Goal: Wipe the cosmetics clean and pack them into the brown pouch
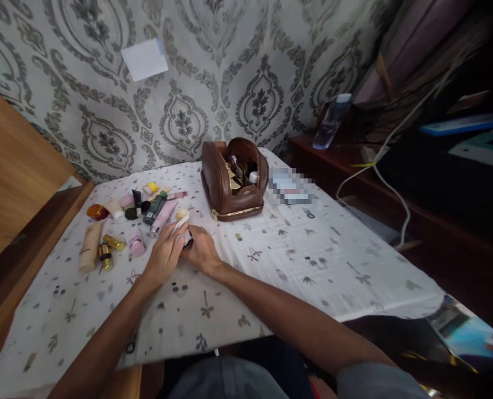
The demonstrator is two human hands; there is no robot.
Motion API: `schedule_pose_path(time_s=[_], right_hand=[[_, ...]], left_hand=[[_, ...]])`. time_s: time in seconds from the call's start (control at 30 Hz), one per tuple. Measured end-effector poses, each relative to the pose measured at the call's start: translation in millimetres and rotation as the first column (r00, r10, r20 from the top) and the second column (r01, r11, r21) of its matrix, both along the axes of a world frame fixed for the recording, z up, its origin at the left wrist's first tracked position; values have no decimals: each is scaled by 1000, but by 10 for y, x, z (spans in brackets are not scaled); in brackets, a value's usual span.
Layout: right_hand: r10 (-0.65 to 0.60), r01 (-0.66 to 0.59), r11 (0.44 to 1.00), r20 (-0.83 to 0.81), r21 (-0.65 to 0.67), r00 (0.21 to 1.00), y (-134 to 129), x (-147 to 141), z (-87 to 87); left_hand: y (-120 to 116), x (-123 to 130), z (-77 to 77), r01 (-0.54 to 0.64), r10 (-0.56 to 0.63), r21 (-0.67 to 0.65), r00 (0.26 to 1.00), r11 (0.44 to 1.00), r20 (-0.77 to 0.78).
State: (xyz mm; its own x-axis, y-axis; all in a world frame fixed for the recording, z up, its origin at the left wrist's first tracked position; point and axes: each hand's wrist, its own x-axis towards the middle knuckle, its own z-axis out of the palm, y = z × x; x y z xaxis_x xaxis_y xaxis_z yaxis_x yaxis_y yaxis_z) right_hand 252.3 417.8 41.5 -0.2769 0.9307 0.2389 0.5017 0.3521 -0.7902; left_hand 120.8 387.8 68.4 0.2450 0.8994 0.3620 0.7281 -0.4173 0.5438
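Observation:
Both my hands meet above the front of the cloth, closed around a small white item [182, 223] with a darker part low between the fingers; its kind is mostly hidden. My left hand [164, 254] wraps it from the left, fingers over its side. From the right, my right hand [202, 250] grips it with the thumb side up. Just beyond them lies a small yellowish round piece [182, 213]. A pink tube [163, 217] and a dark green tube [155, 208] lie left of the hands. A pink-and-white bottle [136, 243] sits nearer my left hand.
An unzipped brown cosmetic bag [217, 183] with items inside stands behind the hands. Several cosmetics, including a beige tube [90, 246] and gold lipsticks [105, 256], lie leftward on the patterned cloth [271, 288]. A clear bottle [331, 124] and white cable [404, 205] are at right.

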Motion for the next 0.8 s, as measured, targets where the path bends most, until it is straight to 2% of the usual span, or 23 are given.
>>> schedule_pose_path(time_s=[0.13,0.23,0.4,0.57,0.63,0.8], right_hand=[[26,-28,998,26,65,999,5,-21,-49],[49,-51,997,25,54,998,-1,-19,-56],[79,-79,997,26,-9,997,-29,-4,0],[118,-118,992,-7,-39,993,-40,2,31],[129,-131,990,-38,-52,991,-43,9,32],[129,-140,988,-165,-57,978,-47,23,1]], left_hand=[[20,-28,-15,-46,44,-28,998,999,-50],[74,-58,-38,-78,77,-40,997,996,-23],[149,-99,-29,-98,109,-71,979,993,174],[193,-146,-100,-189,269,-221,861,957,432],[196,-163,-148,-215,306,-236,822,948,480],[127,-124,-163,-225,299,-201,805,953,513]])
